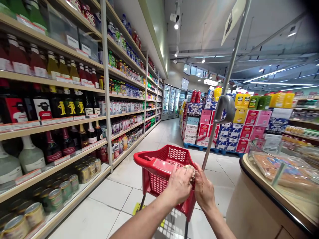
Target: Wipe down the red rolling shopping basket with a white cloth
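Just ahead of me stands a red plastic shopping cart point(159, 176) with a lattice basket and a thick red handle. My left hand point(181, 184) is over the handle's right part, fingers curled around a small mottled beige thing point(190, 172) whose kind I cannot make out. Close beside it, my right hand point(204, 189) is bent against the same small thing, at the cart's right side. The two hands nearly touch, and they hide part of the handle and most of the small thing.
Shelves of bottles point(40, 106) and cans point(35, 212) line the left. A grey metal pole point(214, 132) rises behind my right hand. At right is a rounded counter point(249, 199) with packaged food point(281, 166). Stacked drink cartons point(204, 129) stand ahead beside the tiled aisle point(159, 132).
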Tool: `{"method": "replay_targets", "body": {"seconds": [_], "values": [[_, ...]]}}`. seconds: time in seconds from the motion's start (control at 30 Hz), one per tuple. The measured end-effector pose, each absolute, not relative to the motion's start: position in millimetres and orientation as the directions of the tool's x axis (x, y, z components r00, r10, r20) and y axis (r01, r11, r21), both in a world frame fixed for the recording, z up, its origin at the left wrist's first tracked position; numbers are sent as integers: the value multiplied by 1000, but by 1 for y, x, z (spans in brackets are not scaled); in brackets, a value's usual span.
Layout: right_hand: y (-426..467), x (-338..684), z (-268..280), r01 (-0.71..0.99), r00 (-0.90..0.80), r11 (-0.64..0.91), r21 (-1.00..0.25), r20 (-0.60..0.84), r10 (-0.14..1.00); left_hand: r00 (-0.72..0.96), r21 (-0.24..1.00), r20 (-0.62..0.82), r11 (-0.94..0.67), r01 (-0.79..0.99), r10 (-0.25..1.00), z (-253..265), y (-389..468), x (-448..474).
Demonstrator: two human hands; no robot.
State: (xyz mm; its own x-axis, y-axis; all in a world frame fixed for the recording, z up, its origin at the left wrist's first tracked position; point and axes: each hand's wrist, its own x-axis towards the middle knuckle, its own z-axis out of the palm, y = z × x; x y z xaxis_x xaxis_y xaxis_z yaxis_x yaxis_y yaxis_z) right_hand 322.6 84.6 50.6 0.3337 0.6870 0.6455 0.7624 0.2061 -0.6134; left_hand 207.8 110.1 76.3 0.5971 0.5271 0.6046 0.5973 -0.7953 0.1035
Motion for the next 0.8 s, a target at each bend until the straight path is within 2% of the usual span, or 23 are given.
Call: {"method": "replay_targets", "body": {"seconds": [0.1,0.2,0.27,0.33,0.47,0.57,0.67,0.77,0.8], "values": [[83,322,50,740,328,248,-626,657,679,541,106,669,-786,609,510,83,123,175],[81,321,51,738,319,264,-621,666,674,232,170,802,-583,795,550,98,145,116],[81,320,50,734,332,261,-627,666,668,166,197,800,-514,835,576,103,152,97],[81,319,48,721,346,265,-641,663,664,235,169,777,-553,816,584,98,147,107],[83,321,44,681,307,335,-651,669,677,475,70,728,-742,666,495,77,121,177],[84,326,43,668,305,341,-661,662,685,539,18,705,-772,635,460,74,118,194],[84,329,43,650,302,342,-679,643,704,499,51,704,-737,673,505,82,135,159],[85,328,42,657,293,350,-668,653,698,344,190,712,-640,745,612,89,148,125],[85,327,42,665,298,346,-662,660,689,339,200,712,-640,742,615,89,147,124]]}}
